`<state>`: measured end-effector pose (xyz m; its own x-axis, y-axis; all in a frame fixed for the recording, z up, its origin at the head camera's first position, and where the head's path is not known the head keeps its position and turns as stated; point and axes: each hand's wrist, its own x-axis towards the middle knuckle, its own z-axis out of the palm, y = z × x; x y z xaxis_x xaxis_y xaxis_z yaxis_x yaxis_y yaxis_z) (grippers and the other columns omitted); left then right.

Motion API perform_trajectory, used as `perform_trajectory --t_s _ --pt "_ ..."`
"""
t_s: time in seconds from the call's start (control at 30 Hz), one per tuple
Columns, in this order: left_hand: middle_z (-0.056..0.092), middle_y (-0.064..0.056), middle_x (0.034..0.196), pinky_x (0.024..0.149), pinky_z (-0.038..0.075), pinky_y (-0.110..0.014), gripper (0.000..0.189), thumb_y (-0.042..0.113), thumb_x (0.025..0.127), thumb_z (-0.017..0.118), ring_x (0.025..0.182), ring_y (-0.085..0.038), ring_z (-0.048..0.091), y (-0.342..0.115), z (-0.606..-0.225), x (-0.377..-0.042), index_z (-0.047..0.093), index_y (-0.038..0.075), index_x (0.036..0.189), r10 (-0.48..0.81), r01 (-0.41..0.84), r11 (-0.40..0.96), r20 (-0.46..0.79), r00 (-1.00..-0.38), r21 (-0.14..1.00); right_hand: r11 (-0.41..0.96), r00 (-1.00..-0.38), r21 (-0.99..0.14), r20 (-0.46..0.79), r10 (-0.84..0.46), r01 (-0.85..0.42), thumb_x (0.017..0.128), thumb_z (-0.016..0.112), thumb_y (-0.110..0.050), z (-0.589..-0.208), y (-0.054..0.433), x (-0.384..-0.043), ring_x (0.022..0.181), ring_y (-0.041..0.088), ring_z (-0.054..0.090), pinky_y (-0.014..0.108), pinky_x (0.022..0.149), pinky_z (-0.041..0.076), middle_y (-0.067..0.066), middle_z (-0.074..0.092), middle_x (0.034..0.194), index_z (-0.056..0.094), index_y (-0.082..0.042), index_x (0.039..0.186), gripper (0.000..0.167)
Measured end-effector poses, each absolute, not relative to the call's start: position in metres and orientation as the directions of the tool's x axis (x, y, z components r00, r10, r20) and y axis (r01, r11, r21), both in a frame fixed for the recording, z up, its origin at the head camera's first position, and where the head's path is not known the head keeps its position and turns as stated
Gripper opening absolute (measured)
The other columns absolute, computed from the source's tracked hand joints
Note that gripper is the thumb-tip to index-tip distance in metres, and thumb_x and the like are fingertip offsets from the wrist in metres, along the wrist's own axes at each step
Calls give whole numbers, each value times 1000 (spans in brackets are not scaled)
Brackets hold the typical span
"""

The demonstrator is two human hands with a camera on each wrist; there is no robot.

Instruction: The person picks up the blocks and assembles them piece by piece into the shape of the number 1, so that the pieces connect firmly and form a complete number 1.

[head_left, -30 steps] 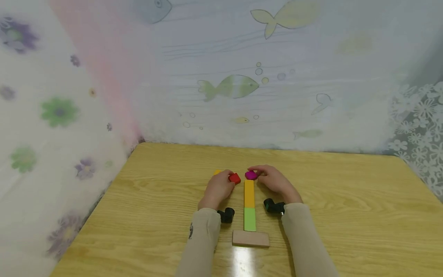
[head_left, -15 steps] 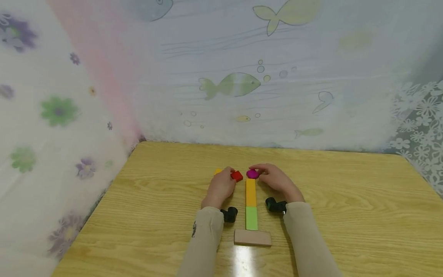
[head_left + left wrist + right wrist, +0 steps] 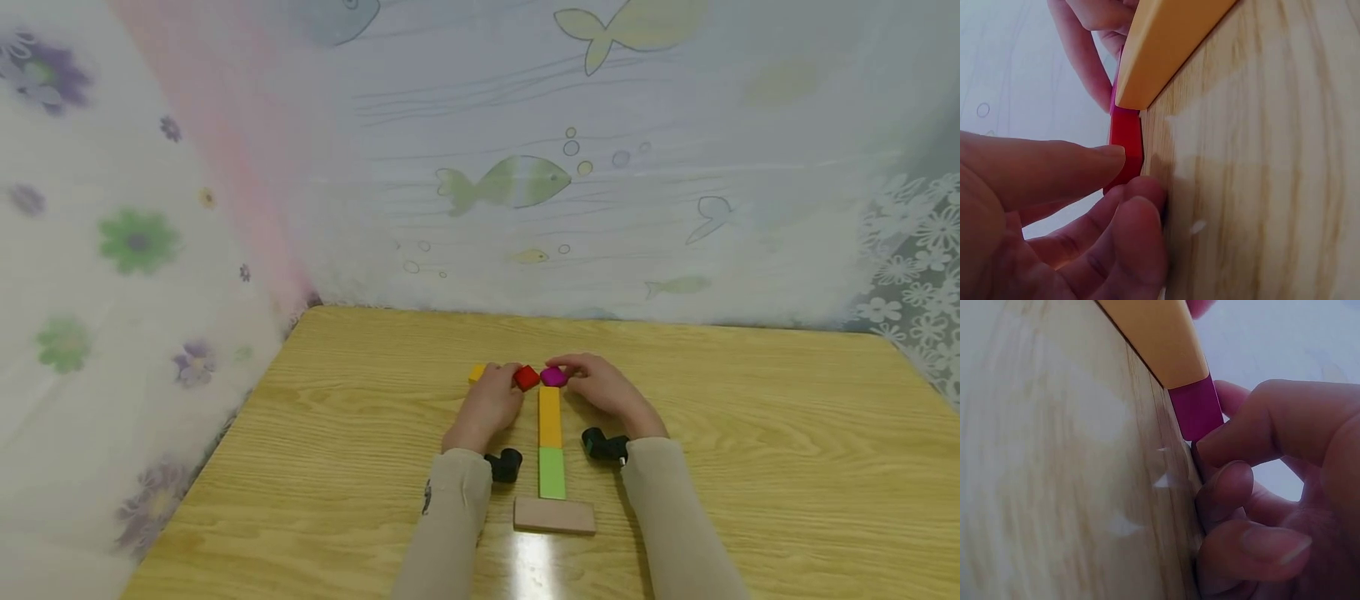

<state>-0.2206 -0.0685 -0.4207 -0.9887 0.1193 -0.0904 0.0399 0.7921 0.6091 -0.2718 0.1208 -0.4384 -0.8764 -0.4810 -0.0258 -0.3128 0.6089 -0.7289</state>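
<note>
A red block (image 3: 527, 378) lies on the table, and my left hand (image 3: 491, 402) pinches it from the left, the thumb along its near side in the left wrist view. My right hand (image 3: 606, 390) grips a magenta block (image 3: 553, 377) between thumb and fingers from the right. The two blocks sit side by side at the far end of an orange block (image 3: 550, 417). In the right wrist view the magenta block (image 3: 1197, 409) meets the orange block's end. A light green block (image 3: 552, 473) continues the line towards me, ending at a plain wooden block (image 3: 554, 516) laid crosswise.
A yellow block (image 3: 477, 372) lies just left of my left hand, partly hidden by it. Black wrist cameras, left (image 3: 506, 465) and right (image 3: 603, 444), flank the line of blocks. The wooden table (image 3: 765, 433) backs onto a wall with fish pictures (image 3: 517, 182).
My left hand has moved right with the red block, closing the gap to the magenta block. The right hand keeps its hold. The whole head view has shifted slightly.
</note>
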Motion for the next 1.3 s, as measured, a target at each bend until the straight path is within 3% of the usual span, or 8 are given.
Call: perform_trajectory --t_s 0.2,0.63,1.13,1.3 --pt "46 -12 117 83 42 -37 39 12 90 48 94 -22 51 -66 -421 -220 46 11 129 129 45 788 -94 -987 614 604 -875 -730 -20 -484 -318 85 47 -2 -440 122 -273 87 22 49 39 78 39 9 59 100 54 -13 122 40" --pt "46 -9 111 82 43 -36 39 15 91 49 88 -21 52 -64 -421 -220 46 12 130 148 75 806 -77 -986 588 604 -887 -746 -38 -460 -281 83 49 -2 -440 119 -273 76 21 45 32 65 35 8 58 96 52 -10 123 41" --pt "46 -7 110 81 42 -34 41 16 90 51 86 -19 51 -64 -419 -219 45 14 131 158 74 813 -97 -983 578 627 -894 -727 -39 -446 -280 82 49 -2 -439 118 -274 80 21 47 33 71 37 7 57 97 53 -9 122 40" --pt "46 -7 109 79 43 -34 41 16 91 50 85 -18 51 -64 -420 -220 45 15 131 170 80 817 -106 -980 571 613 -888 -737 -39 -458 -284 83 48 -1 -439 119 -273 74 20 45 32 66 36 8 57 95 51 -10 124 42"
